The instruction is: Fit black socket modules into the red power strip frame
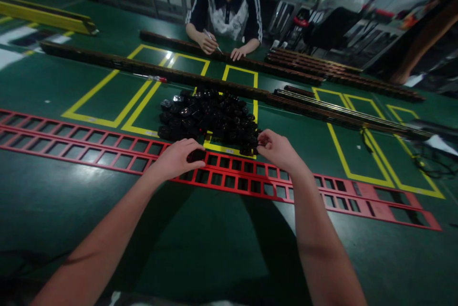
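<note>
A long red frame (229,182) with two rows of square openings lies across the green table in front of me. Just behind it is a heap of small shiny black plastic parts (211,112). My left hand (179,158) is over the frame, its thumb and fingers curved around a small black part (196,155). At the heap's right edge my right hand (276,147) has its fingers curled in a pinch, touching or close to the black pieces there. What its fingertips hold is too small and dark to make out.
Long dark rails (118,63) run across the table behind the heap, with a red-handled screwdriver (157,78) beside them. Yellow tape outlines (92,120) mark the tabletop. Opposite, a co-worker (229,15) holds a pen-like tool. A yellow beam (43,14) lies far left, cables (429,165) far right.
</note>
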Demonstrator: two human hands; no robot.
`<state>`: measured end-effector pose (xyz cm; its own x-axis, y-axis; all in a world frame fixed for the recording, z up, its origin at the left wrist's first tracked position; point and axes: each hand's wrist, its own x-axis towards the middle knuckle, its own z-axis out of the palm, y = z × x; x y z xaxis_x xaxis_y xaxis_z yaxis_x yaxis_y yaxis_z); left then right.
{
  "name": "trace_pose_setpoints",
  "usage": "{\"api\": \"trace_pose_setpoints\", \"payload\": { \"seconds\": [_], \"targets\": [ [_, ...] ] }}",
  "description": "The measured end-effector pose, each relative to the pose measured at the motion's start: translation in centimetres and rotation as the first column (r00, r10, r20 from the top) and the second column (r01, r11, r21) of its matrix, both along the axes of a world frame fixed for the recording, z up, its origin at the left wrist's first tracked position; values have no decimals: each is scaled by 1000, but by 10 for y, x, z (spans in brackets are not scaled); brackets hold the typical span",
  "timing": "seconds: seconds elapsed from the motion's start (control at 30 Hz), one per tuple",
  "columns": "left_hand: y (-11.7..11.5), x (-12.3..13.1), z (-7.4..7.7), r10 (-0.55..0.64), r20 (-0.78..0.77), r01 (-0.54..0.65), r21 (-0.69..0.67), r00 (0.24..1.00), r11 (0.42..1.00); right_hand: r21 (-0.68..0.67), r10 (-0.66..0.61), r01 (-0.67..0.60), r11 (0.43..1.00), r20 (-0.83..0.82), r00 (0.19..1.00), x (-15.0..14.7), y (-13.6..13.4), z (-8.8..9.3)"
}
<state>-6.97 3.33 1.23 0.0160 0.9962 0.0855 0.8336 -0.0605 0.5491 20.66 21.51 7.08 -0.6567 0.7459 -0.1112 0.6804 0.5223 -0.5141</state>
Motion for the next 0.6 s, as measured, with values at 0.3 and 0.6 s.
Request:
{"api": "trace_pose_setpoints", "payload": {
  "seconds": [0.3, 0.6],
  "targets": [
    [1, 2, 2, 7, -50, -7, 2, 999, 1000, -95, 270, -446, 890, -679, 683, -52, -39, -50],
    [3, 1, 1, 15, -27, -15, -19, 1000, 1000, -96, 164, -301, 949, -665, 728, -55, -58, -61]
  ]
}}
